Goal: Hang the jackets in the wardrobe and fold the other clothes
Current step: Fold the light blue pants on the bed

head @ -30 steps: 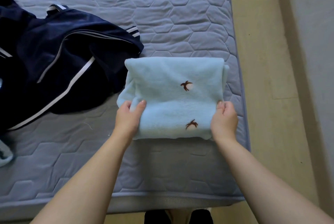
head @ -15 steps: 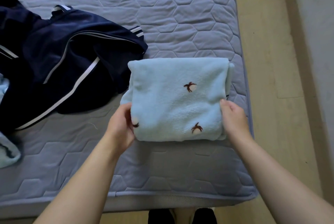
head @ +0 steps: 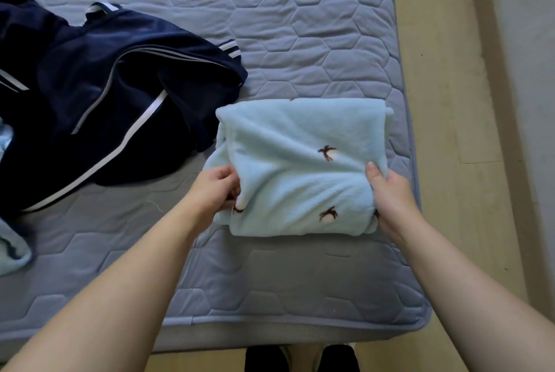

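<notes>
Head view: left hand (head: 216, 191) and right hand (head: 390, 194) grasp folded pale-blue fleece garment (head: 300, 167), folding nearly done; navy white-striped jacket (head: 105, 107), centre left, not yet hung.

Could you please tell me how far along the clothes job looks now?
Done: the light blue fleece is folded into a rectangle on the mattress. In hand: the left hand and right hand grip its side edges. Remaining: the navy jacket lies crumpled, unhung, and a second light blue piece at far left is unfolded.

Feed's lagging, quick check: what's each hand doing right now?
Left hand: grips the fleece, left edge.
Right hand: grips the fleece, right edge.
</notes>
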A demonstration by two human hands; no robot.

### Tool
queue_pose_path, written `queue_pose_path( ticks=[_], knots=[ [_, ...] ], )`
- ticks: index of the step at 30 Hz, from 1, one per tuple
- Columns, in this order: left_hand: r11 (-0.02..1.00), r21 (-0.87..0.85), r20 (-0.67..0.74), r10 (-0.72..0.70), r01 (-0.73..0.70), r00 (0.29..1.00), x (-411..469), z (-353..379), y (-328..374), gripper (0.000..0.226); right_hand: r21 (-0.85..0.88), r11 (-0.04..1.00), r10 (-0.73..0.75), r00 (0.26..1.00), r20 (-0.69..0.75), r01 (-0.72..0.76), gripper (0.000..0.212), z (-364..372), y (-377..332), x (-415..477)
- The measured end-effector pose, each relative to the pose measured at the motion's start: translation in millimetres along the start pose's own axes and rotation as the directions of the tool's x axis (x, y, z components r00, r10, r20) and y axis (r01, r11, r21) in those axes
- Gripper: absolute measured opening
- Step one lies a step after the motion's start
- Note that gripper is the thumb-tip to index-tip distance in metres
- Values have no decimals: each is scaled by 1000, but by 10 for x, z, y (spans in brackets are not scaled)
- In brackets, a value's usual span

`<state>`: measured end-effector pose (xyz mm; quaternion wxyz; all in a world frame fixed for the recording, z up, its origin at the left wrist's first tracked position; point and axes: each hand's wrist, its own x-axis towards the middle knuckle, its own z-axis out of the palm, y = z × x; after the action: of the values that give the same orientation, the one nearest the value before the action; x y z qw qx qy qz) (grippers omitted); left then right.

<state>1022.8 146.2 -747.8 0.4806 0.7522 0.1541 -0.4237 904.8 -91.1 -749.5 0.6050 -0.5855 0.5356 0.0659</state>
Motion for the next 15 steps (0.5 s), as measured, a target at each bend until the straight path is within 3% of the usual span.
queue_pose_path(
  ticks=[3, 5, 7, 10, 11, 13, 15],
  knots=[
    [992, -112, 15, -49, 50, 999, -12, -21, 29, 20, -3, 1000, 16, 998, 55, -16, 27, 3, -24, 18],
    [950, -308, 117, -14, 50, 993, -14, -23, 132, 44, 13, 1000, -10, 996, 84, 9, 26, 28, -91, 24],
    [920, -389, 112, 98, -47, 989, 1, 4, 258, 66, 67, 996, -67, 994, 86, 62, 25, 51, -202, 62],
    [955, -172, -229, 199, -241, 953, 117, 24, 423, 22, -12, 985, -170, 985, -35, 170, 24, 86, -375, 157],
    [966, -86, -336, 200, -242, 920, 198, 3, 444, 22, -72, 978, -202, 975, -87, 196, 26, 107, -397, 196],
    [981, -9, -414, 172, -193, 894, 348, -54, 420, 28, -146, 967, -226, 966, -124, 207, 32, 162, -390, 261],
    [989, -5, -406, 131, -146, 905, 461, -74, 441, 28, -162, 969, -207, 969, -135, 184, 39, 205, -392, 328]
  ],
)
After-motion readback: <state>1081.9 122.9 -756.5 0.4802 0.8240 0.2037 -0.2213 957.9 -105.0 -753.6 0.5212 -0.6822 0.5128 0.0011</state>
